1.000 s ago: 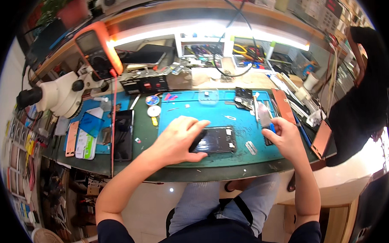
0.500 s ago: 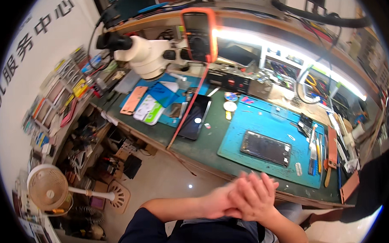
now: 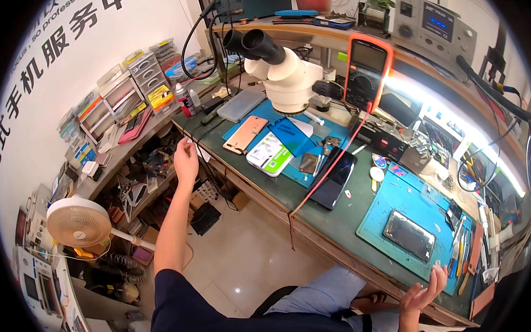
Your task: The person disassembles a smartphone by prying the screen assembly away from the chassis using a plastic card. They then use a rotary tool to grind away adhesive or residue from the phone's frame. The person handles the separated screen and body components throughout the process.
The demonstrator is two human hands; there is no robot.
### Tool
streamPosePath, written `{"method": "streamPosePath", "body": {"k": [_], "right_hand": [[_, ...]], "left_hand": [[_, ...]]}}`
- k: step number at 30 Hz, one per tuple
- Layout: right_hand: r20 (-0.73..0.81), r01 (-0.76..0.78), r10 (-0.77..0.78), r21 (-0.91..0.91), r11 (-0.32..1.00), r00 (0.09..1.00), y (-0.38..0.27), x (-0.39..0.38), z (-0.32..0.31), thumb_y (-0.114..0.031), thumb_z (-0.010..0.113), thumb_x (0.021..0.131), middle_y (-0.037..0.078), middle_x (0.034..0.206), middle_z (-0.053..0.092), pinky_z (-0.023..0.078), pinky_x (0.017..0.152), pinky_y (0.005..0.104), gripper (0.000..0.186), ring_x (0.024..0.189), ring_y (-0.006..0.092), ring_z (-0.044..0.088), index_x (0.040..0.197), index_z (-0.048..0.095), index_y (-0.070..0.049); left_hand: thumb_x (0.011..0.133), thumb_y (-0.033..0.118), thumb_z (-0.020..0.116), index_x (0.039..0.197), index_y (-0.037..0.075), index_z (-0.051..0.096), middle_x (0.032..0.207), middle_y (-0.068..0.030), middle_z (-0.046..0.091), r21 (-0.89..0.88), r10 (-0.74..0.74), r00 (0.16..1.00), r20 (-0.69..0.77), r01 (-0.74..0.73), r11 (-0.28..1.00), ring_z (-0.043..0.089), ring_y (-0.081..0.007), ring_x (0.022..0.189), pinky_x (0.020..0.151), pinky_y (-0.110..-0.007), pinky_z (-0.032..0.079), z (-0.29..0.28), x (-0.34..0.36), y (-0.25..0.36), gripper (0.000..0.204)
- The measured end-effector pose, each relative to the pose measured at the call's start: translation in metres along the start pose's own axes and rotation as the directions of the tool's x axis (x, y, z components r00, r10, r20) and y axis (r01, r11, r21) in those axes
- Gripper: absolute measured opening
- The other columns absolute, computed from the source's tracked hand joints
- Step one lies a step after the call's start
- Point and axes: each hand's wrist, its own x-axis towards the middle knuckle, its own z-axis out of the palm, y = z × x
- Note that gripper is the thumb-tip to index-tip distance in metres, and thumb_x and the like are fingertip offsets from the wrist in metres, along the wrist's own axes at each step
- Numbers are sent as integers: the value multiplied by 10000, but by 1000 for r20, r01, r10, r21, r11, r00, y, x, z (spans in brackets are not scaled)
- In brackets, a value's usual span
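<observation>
My left hand is stretched out over the front edge at the left end of the workbench, near a small bottle with a red and white body. Its fingers are curled together, and nothing shows in them. At the lower right, my right hand is held palm up with fingers apart and holds nothing. Just beyond it, a phone with a dark, worn face lies on a blue work mat. Toward the middle, a black phone rests on the bench, beside a salmon-coloured phone back and a white-and-green box.
A white microscope stands at the back, next to an orange multimeter with a red lead hanging over the bench edge. Tweezers and other hand tools line the mat's right side. A fan and drawer boxes are on the left.
My hands, clasped together before, have come apart: the left has reached far out to the left, the right has moved right and opened. The view has swung to the left.
</observation>
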Motion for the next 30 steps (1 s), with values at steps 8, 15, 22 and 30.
{"method": "streamPosePath", "body": {"k": [8,15,22,30], "right_hand": [[97,36,-22,-155,987,995,0,-5,1,-264,430,1092,215,1337,533,408,1094,631,413,1230,417,529,1373,464,36],[79,12,-1,-136,991,997,-5,3,5,-259,484,1064,202,1270,591,453,1025,598,382,1138,403,580,1357,509,-14],[44,25,-19,-136,990,999,-18,3,7,-216,448,1067,195,1216,585,423,1034,626,350,1112,383,588,1323,494,18],[311,-376,219,670,640,925,-212,68,66,-206,526,976,216,1277,631,484,1000,445,529,1134,351,619,1418,484,82]], "left_hand": [[883,294,746,1241,41,668,1124,-179,727,298,119,946,302,-212,931,678,-364,1070,924,-466,525,79,111,-24,446],[894,204,724,1203,32,587,1016,-236,632,400,177,897,405,-348,848,628,-475,994,870,-529,528,91,122,-41,379],[983,188,606,1247,-17,485,1176,-303,638,124,-65,943,325,25,992,624,-447,1114,903,-484,505,44,99,-26,355],[1045,233,524,1396,-29,410,1207,-173,562,-473,247,707,662,138,870,575,-251,1097,970,-379,473,-71,-172,91,453]]}}
